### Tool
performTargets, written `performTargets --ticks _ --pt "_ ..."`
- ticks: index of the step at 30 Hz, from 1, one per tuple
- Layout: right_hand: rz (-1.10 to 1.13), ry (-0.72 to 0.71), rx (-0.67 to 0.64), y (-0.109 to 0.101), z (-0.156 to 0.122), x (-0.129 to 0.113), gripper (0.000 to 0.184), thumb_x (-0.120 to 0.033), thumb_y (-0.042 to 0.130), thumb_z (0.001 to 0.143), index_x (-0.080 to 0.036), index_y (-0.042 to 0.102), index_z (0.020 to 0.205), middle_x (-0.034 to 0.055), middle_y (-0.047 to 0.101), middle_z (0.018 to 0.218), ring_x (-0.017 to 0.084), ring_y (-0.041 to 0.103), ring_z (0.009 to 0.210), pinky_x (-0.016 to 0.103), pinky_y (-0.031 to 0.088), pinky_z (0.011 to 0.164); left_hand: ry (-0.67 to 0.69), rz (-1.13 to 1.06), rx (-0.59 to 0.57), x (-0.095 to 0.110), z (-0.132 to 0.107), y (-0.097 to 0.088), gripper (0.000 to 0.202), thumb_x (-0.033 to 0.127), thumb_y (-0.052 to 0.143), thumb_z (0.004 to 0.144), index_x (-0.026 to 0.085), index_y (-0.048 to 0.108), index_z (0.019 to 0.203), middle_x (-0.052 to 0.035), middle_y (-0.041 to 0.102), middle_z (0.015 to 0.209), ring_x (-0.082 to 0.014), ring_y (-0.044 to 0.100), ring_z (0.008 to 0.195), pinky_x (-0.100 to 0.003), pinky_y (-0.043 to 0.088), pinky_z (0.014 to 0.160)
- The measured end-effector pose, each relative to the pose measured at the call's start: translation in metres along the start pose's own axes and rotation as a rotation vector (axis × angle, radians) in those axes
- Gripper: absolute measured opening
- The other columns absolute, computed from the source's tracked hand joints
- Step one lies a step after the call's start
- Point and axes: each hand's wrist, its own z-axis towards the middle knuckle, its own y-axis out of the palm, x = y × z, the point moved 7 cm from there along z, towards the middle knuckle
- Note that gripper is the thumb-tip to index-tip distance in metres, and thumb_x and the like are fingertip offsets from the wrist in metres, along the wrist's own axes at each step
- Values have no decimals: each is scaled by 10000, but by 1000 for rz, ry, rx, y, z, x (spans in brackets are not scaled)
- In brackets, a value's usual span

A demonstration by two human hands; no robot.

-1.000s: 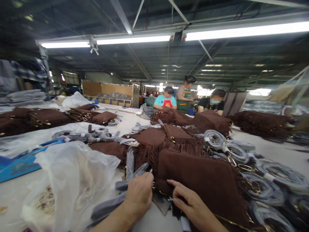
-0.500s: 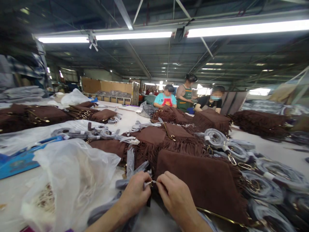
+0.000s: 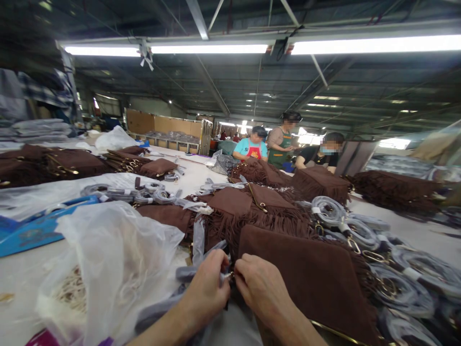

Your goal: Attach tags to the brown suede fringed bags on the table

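My left hand and my right hand meet, fingers pinched together, at the left corner of a brown suede fringed bag that lies flat in front of me. Between the fingertips shows a small metal clasp. A grey plastic-wrapped strap runs under my left hand. More fringed brown bags lie just behind.
A crumpled clear plastic bag sits at the left, a blue packet beyond it. Coils of wrapped straps crowd the right. Stacks of brown bags lie far left. Three people work at the table's far end.
My right hand came up from the bag's lower edge to meet my left hand at the corner clasp. Both hands now stay pinched there, a little closer together.
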Motion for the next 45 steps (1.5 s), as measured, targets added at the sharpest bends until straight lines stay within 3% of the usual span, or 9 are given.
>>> performTargets --ticks 4,8,12,16,20,26,29,37,45 --pt "65 -16 -41 -5 0 2 153 -49 630 832 -195 674 834 18 689 815 201 653 762 266 383 623 11 -29 0 3 -4 0 289 -9 450 632 208 435 823 -21 527 848 -184 485 791 -284 363 711" --pt "376 -75 -115 -3 -9 4 356 18 630 753 -239 640 999 -47 691 830 151 648 757 210 392 658 -10 -89 -27 9 -10 0 232 30 486 673 205 441 818 -9 527 824 -172 476 765 -278 353 690" --pt "565 -124 -87 3 -18 8 238 -6 583 761 -220 586 864 -25 651 804 153 614 741 213 371 645 -83 -163 -100 12 -15 0 238 53 542 650 204 444 805 28 498 769 -143 449 720 -256 331 640" --pt "496 -245 -20 14 -29 10 204 -37 471 794 -224 552 787 -2 606 770 157 576 699 231 345 605 -256 -461 -275 -2 -15 12 308 131 610 612 207 440 857 68 463 711 -120 476 646 -220 342 555" --pt "445 -327 101 21 -41 15 216 -43 412 812 -227 506 750 -7 564 709 147 538 642 232 330 567 -457 -587 -395 -22 -16 28 134 158 424 739 199 457 863 60 488 630 -156 583 575 -243 423 527" --pt "428 -390 201 24 -49 16 223 -36 400 857 -234 477 788 -15 556 712 142 526 635 215 363 576 -18 -147 -235 2 -13 16 211 57 482 689 172 639 770 -3 626 788 -149 582 742 -234 400 670" --pt "465 -406 217 25 -52 16 225 -33 400 857 -241 481 829 -20 565 735 140 537 653 205 388 598 15 -144 -225 9 -15 14 207 76 505 736 176 674 800 2 654 758 -144 585 753 -222 390 693" --pt "704 -39 64 44 -47 37 124 -126 483 792 -239 510 837 -51 589 738 123 569 650 174 435 612 -113 -236 -286 -6 -11 18 274 40 529 651 166 688 835 20 648 736 -133 586 699 -198 386 616" --pt "760 85 -81 43 -43 40 89 -192 532 802 -206 570 722 -32 605 687 144 567 647 211 413 607 -192 -256 -312 -10 -11 20 242 83 529 665 154 717 800 18 624 726 -120 550 668 -198 376 594"
